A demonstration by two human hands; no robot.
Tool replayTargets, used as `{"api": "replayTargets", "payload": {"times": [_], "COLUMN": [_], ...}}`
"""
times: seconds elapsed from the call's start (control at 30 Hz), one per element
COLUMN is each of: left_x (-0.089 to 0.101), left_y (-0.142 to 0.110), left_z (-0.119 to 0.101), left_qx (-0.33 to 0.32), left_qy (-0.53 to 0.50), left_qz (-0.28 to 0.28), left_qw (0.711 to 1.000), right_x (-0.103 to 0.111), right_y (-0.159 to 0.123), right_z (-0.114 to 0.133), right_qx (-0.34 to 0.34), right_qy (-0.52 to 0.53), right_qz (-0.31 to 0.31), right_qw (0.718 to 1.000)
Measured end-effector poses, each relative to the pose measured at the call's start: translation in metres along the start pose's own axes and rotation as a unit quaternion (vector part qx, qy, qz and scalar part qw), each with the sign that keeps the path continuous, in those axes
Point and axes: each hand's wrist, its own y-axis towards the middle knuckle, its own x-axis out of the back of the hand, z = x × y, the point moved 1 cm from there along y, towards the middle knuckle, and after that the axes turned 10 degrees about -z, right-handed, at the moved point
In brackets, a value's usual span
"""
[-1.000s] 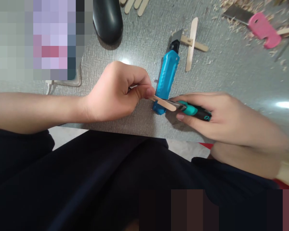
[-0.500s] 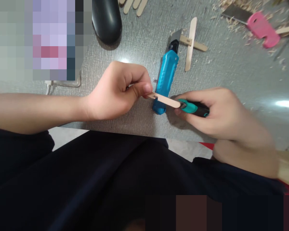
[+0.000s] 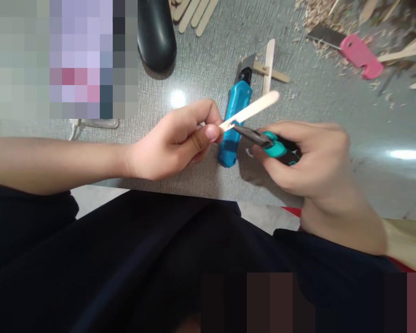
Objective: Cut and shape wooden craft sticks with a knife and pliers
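Note:
My left hand (image 3: 175, 138) pinches one end of a flat wooden craft stick (image 3: 251, 109) between thumb and fingers; the stick slants up to the right above the table. My right hand (image 3: 305, 162) is wrapped round the teal-and-black handles of small pliers (image 3: 266, 142), whose dark jaws point left and meet the stick close to my left thumb. Just behind the stick, a blue utility knife (image 3: 235, 118) lies on the grey table (image 3: 201, 74) with its blade end pointing away.
Two crossed wooden sticks (image 3: 269, 69) lie beyond the knife. A pink-handled blade (image 3: 353, 50) sits among wood shavings at the far right, with more sticks beside it. A black rounded object (image 3: 156, 32) and several sticks (image 3: 194, 9) are at the top. The table's near edge runs above my dark-clothed lap.
The stick's free end has swung up from pointing right and down to slanting up-right. The pliers' jaws have shifted left to the stick's base near my left thumb.

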Motion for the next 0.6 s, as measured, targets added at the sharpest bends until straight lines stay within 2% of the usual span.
{"api": "replayTargets", "payload": {"times": [0.1,0.17,0.27,0.37,0.6], "left_x": [0.0,0.001,0.002,0.003,0.004], "left_y": [-0.005,-0.005,0.001,0.008,0.011], "left_z": [0.001,-0.001,-0.004,-0.008,-0.014], "left_qx": [-0.011,-0.024,-0.075,-0.095,-0.046], "left_qy": [0.033,0.064,0.081,0.11,0.156], "left_qz": [-0.023,-0.042,-0.073,-0.111,-0.115], "left_qw": [0.999,0.997,0.991,0.983,0.98], "right_x": [0.001,0.002,0.005,0.007,0.011], "right_y": [0.001,0.003,0.007,0.01,0.011], "right_z": [-0.006,-0.009,-0.01,-0.008,-0.007], "right_qx": [0.016,0.024,0.036,0.056,0.041], "right_qy": [-0.041,-0.048,-0.033,-0.005,0.042], "right_qz": [-0.04,-0.045,-0.022,0.021,0.075], "right_qw": [0.998,0.998,0.999,0.998,0.995]}}
